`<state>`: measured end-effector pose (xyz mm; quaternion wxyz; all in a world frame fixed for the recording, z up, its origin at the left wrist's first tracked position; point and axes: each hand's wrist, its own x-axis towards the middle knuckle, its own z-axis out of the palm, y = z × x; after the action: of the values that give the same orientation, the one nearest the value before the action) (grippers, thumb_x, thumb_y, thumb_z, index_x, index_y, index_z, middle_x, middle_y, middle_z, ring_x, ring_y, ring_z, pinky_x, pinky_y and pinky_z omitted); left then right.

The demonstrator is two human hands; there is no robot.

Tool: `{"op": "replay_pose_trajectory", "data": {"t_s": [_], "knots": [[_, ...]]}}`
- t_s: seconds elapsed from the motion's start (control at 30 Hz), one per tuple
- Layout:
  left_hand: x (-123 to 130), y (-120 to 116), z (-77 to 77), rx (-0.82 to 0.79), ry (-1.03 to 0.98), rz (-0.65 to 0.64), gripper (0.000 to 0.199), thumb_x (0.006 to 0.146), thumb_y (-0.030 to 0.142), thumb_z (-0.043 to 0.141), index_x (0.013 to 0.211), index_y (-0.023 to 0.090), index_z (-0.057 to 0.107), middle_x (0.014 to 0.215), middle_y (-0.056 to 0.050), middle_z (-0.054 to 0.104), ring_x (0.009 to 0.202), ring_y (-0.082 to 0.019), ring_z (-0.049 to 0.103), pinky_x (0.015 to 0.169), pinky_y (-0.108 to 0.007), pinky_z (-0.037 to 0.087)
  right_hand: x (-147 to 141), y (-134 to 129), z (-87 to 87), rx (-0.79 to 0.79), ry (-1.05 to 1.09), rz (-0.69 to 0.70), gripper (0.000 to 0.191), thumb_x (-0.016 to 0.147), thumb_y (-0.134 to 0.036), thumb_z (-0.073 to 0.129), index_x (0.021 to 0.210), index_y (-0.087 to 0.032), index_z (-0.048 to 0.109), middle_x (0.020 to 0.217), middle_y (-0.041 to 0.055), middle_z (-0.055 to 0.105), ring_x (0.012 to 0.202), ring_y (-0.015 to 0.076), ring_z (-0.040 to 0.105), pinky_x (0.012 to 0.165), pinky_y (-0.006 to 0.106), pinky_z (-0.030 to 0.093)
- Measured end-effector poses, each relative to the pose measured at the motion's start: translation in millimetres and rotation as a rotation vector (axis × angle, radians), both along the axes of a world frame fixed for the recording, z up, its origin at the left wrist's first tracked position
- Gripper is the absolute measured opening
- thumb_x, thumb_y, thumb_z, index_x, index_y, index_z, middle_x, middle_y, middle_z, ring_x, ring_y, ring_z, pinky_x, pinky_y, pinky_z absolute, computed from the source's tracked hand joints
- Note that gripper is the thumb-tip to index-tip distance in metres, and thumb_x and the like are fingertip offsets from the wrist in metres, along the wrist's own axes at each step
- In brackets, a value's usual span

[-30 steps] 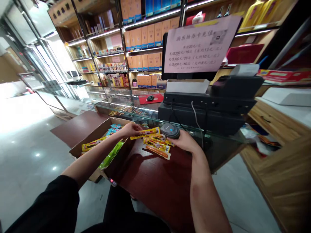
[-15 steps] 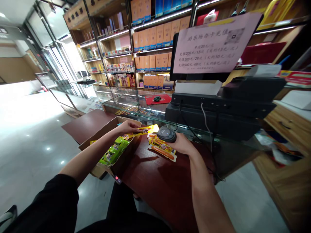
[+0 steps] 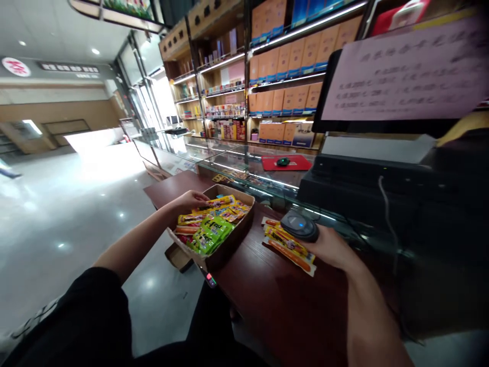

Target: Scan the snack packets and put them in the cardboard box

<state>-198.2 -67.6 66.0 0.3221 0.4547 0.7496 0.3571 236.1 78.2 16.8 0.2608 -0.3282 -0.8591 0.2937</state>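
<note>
My left hand (image 3: pixel 192 201) is over the far left side of an open cardboard box (image 3: pixel 229 251). Its fingers are closed on the end of a yellow sausage packet (image 3: pixel 222 201), which lies across the other packets. Inside the box are green snack packets (image 3: pixel 212 234) and more yellow ones. In my right hand (image 3: pixel 331 245) is a dark handheld barcode scanner (image 3: pixel 299 226) with a blue light on top. Beneath the scanner, several sausage packets (image 3: pixel 289 248), yellow and clear with orange sausages, rest on the dark red-brown table; the scanner partly hides them.
A glass display counter (image 3: pixel 244 165) runs behind the table, with a computer mouse (image 3: pixel 283 161) on a red mat. To the right stands a black checkout machine (image 3: pixel 351 178) with a paper sign (image 3: pixel 401 76) and a hanging cable. Shelves of orange boxes (image 3: pixel 294 53) rise behind.
My left hand has carried the yellow packet from beside the scanner back leftward over the box. The view has swung left. My right hand still grips the scanner above the sausage packets.
</note>
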Motion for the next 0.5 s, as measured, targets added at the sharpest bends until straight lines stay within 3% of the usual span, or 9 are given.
{"op": "replay_pose_trajectory", "data": {"t_s": [0.13, 0.27, 0.37, 0.5], "knots": [[-35, -39, -9.1, -0.062, 0.035, 0.075, 0.05, 0.047, 0.044, 0.088, 0.088, 0.017, 0.077, 0.074, -0.002, 0.073, 0.067, -0.015, 0.062, 0.062, -0.023, 0.047, -8, -3, -1.1, -0.025, 0.005, 0.035, 0.037, 0.068, -0.04, 0.07, 0.099, -0.018, 0.072, 0.094, 0.0067, 0.077, 0.087, 0.0302, 0.072, 0.076, 0.037, 0.057], [-47, -60, -13.9, -0.07, 0.044, 0.106, 0.05, 0.05, 0.046, 0.086, 0.09, 0.017, 0.077, 0.079, -0.003, 0.074, 0.07, -0.015, 0.063, 0.063, -0.022, 0.047, -15, -9, 0.8, -0.031, -0.044, 0.087, 0.038, 0.072, -0.043, 0.069, 0.101, -0.019, 0.073, 0.089, 0.0054, 0.077, 0.083, 0.0292, 0.072, 0.073, 0.036, 0.057], [-45, -59, -12.3, -0.031, -0.001, 0.061, 0.054, 0.054, 0.048, 0.085, 0.097, 0.017, 0.075, 0.084, -0.004, 0.074, 0.074, -0.015, 0.064, 0.069, -0.023, 0.049, -16, -11, 1.8, -0.044, -0.068, 0.09, 0.04, 0.074, -0.045, 0.068, 0.103, -0.019, 0.072, 0.09, 0.0057, 0.077, 0.085, 0.0296, 0.071, 0.074, 0.036, 0.057], [-24, -35, -10.4, -0.014, 0.009, -0.062, 0.057, 0.058, 0.052, 0.082, 0.1, 0.014, 0.074, 0.086, -0.005, 0.074, 0.074, -0.015, 0.064, 0.07, -0.025, 0.049, -7, -6, 0.7, -0.049, -0.039, 0.036, 0.037, 0.072, -0.042, 0.07, 0.101, -0.019, 0.071, 0.097, 0.0063, 0.076, 0.091, 0.0299, 0.071, 0.076, 0.036, 0.056]]}}
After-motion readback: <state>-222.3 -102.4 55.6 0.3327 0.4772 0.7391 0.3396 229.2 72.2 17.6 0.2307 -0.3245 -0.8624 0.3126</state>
